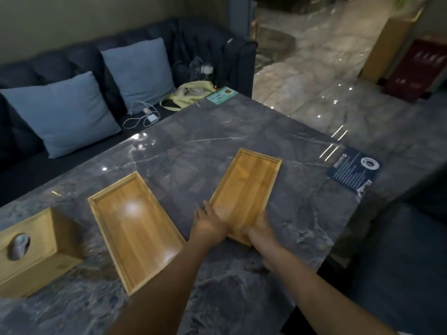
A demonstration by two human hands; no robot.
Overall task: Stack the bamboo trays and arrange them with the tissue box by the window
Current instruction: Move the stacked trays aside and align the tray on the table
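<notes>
Two shallow bamboo trays lie on a dark marble table (217,131). The right tray (249,187) is the smaller one and points away from me. My left hand (209,224) grips its near left corner and my right hand (262,226) grips its near right corner. The larger left tray (135,228) rests flat by itself. A bamboo tissue box (36,247) with a round opening on top stands at the far left, tissue showing in the hole.
A blue card (353,171) lies at the table's right edge and a green card (221,95) at its far corner. Behind the table is a dark sofa (79,56) with two blue cushions, cables and a yellow bag. Glossy marble floor lies to the right.
</notes>
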